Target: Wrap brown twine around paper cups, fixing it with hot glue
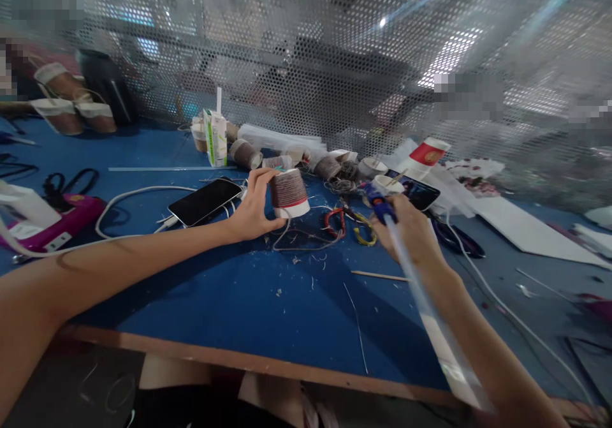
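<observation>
Thumb and fingers of our left hand (pixel 253 209) clamp a cup (pixel 290 194) from its nine o'clock side, holding it just above the blue table (pixel 239 303), at the centre of our clock. Our right hand (pixel 414 231), at three o'clock, has its fingers closed about what looks like a blue glue gun (pixel 381 203), well apart from the cup; a long, clear glue stick (pixel 417 276), blurred, trails toward five.

We judge the winding on the held cup well along: brown cord (pixel 287 185) rings most of its side, while a red and white band at the lower end is bare. Whether any glue is on it, we cannot tell. A pale loop (pixel 306 249) hangs near its six o'clock edge; we cannot make out whether it is joined to the winding.

Around us, a red handle (pixel 335 222) and a yellow handle (pixel 366 231) lie at four, a stick (pixel 380 275) beyond them. A phone (pixel 205 202) rests at nine, with a purple power strip (pixel 64 227) farther out. Wound cups (pixel 246 154) lie toward eleven and one, a carton (pixel 216 138) stands at eleven, and a red-and-white cup (pixel 429 155) tilts at two. A perforated screen (pixel 306 64) rises at twelve.
</observation>
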`<state>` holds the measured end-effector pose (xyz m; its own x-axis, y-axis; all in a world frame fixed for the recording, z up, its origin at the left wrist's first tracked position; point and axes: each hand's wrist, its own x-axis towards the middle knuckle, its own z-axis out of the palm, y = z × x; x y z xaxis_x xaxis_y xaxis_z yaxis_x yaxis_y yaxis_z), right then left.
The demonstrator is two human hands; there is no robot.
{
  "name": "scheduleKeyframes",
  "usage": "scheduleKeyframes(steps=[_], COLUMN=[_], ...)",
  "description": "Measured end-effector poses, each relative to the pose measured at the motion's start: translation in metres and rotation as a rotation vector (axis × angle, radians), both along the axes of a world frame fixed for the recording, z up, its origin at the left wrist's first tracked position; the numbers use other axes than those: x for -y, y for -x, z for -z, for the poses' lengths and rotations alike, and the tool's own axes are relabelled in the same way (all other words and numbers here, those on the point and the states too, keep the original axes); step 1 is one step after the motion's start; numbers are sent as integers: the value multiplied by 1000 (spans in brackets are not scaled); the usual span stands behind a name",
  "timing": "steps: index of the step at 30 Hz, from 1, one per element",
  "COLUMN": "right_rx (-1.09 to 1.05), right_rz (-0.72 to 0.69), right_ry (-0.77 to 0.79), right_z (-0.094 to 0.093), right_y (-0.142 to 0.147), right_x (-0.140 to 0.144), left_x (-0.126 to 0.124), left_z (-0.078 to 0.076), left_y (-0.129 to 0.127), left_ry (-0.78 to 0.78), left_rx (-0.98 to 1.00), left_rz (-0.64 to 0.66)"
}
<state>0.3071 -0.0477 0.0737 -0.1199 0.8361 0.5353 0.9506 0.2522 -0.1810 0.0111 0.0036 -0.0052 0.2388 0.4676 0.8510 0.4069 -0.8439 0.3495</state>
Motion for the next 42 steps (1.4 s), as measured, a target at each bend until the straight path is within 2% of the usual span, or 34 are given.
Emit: scheduleKeyframes(steps=[2,4,8,10,13,20,28,33,42], right_rx=[-232,-456,-740,-730,-596,-364,-391,-427,-426], right_rz=[-47,-160,-377,-454,-509,-456,-477,-435,-428], right_ry=[-56,-18,281,377,343,295,329,370,359], right_z=[1,5,17,20,19,15,19,20,21], right_y=[7,16,33,40,50,61,60,60,56], right_x=[7,15,27,30,33,35,35,35,34], left_x=[2,4,5,4,3,2,3,3,3], left_z=[-1,-2,-2,-2,-1,0,-1,-1,-1], left_y=[0,-1,-1,0,1,1,0,0,-1], left_ry=[25,27,32,36,46,20,19,10,8], left_rx=[-23,-26,-34,-40,-50,-95,-100,-102,-71], left_rz=[-37,-43,-14,5,46,53,51,44,46])
